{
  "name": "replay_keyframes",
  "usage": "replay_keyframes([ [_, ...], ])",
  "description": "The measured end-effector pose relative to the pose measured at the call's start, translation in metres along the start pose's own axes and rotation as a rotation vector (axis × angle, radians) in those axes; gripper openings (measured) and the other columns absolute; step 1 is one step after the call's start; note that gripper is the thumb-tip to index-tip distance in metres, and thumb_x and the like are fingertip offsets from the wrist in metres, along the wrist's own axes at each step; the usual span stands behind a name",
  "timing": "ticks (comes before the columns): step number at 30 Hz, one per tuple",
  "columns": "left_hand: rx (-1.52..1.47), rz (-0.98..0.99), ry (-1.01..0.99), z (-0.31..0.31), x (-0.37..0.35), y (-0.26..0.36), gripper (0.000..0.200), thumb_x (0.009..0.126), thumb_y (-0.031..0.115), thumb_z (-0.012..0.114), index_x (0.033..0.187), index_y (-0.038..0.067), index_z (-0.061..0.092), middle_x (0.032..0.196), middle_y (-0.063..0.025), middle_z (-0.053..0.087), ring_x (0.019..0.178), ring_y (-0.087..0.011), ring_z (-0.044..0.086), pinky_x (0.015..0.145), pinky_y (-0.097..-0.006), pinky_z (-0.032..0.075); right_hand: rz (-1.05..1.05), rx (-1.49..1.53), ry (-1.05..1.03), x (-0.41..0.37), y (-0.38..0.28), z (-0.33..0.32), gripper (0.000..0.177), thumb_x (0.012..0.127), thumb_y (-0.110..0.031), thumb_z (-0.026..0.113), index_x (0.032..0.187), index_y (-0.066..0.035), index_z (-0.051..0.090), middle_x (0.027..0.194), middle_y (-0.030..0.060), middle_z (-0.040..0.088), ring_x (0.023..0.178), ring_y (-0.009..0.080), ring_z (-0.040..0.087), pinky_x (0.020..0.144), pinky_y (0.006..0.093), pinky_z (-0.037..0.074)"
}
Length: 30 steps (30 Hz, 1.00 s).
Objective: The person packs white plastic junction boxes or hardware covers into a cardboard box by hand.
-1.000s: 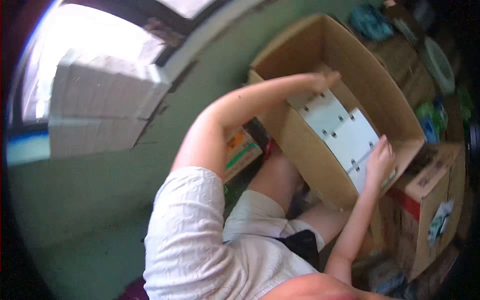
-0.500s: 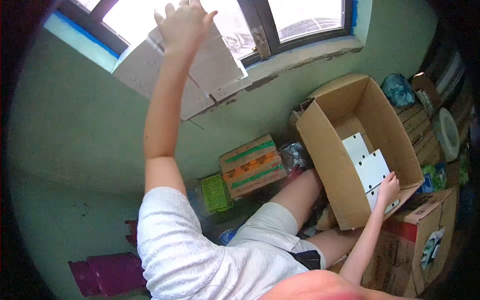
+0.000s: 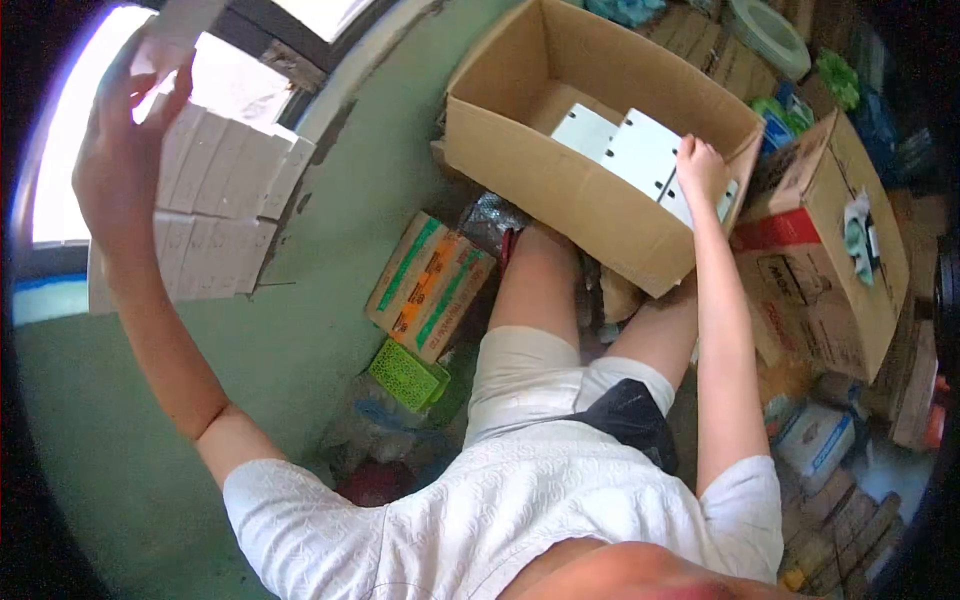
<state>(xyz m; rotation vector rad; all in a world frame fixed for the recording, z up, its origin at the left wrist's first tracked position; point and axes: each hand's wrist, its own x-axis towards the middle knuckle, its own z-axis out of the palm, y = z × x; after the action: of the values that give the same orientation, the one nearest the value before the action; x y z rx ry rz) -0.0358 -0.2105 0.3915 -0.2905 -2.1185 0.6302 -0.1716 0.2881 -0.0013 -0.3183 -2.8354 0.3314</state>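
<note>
At the upper left, my left hand [image 3: 130, 170] is raised beside the window with its fingers closed round a pale white box [image 3: 180, 25], blurred and partly cut off by the frame's top. Just below that hand, several white boxes [image 3: 225, 165] are stacked in rows on the sill. My right hand [image 3: 703, 172] reaches into a large open cardboard carton [image 3: 600, 225], its fingers curled over the edge of a white box. Other flat white boxes [image 3: 642, 150] with dark notches lie beside it in the carton.
A taped cardboard box [image 3: 430, 285] and a green plastic basket [image 3: 408, 375] stand by the wall. Another carton [image 3: 810, 270] with a red band is on the right. A roll of tape [image 3: 770, 38] lies at the back. My legs straddle the space before the open carton.
The view has swung, so the carton appears higher and further left. My left hand has shifted from above the sill stack, now showing a white box. My right hand stays in the carton.
</note>
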Motion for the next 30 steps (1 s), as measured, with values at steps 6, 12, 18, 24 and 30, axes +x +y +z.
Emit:
replay_keyframes([
  [6,-0.598,0.423,-0.144,0.063,-0.011,0.146,0.035,0.079,0.018,0.071,0.11,0.01,0.057,0.117,-0.0024,0.06,0.101,-0.016,0.063,0.077,-0.0258,0.055,-0.016,0.004,0.072,-0.001,0.0,0.002,0.045,0.091,-0.036,0.037,0.084,-0.004,0.069,0.09,0.0178,0.068,0.085,0.0385,0.064,0.078,0.0498,0.049],
  [12,-0.688,0.865,-0.014,0.199,-0.018,0.258,0.027,0.076,0.009,0.063,0.098,0.009,0.047,0.117,-0.0049,0.056,0.095,-0.0163,0.065,0.066,-0.0237,0.059,-0.017,0.037,0.067,-0.005,0.0,-0.002,0.042,0.091,-0.034,0.039,0.082,-0.007,0.07,0.091,0.014,0.069,0.087,0.035,0.063,0.082,0.0501,0.043],
  [18,-0.711,0.926,-0.057,0.26,-0.01,0.305,0.024,0.08,0.006,0.056,0.099,0.008,0.042,0.119,-0.0077,0.052,0.093,-0.019,0.066,0.059,-0.0275,0.06,-0.011,0.053,0.08,-0.003,-0.001,-0.001,0.042,0.09,-0.034,0.039,0.081,-0.006,0.07,0.089,0.0139,0.069,0.086,0.0356,0.063,0.082,0.0497,0.043],
  [24,-0.751,1.167,-0.147,0.266,-0.027,0.329,0.029,0.082,0.014,0.057,0.107,0.013,0.042,0.121,-0.0101,0.05,0.096,-0.0241,0.065,0.055,-0.0272,0.059,0.024,0.014,0.036,-0.002,-0.007,-0.006,0.043,0.09,-0.034,0.039,0.084,-0.006,0.07,0.091,0.014,0.069,0.088,0.0351,0.063,0.084,0.0493,0.043],
  [30,-0.726,1.495,-0.367,0.274,-0.009,0.336,0.029,0.085,0.019,0.056,0.113,0.011,0.049,0.128,-0.0121,0.048,0.104,-0.0291,0.062,0.063,-0.0345,0.061,0.024,0.018,0.048,-0.002,-0.005,-0.004,0.044,0.091,-0.035,0.037,0.085,-0.006,0.07,0.092,0.0136,0.068,0.09,0.0336,0.063,0.086,0.0497,0.042],
])
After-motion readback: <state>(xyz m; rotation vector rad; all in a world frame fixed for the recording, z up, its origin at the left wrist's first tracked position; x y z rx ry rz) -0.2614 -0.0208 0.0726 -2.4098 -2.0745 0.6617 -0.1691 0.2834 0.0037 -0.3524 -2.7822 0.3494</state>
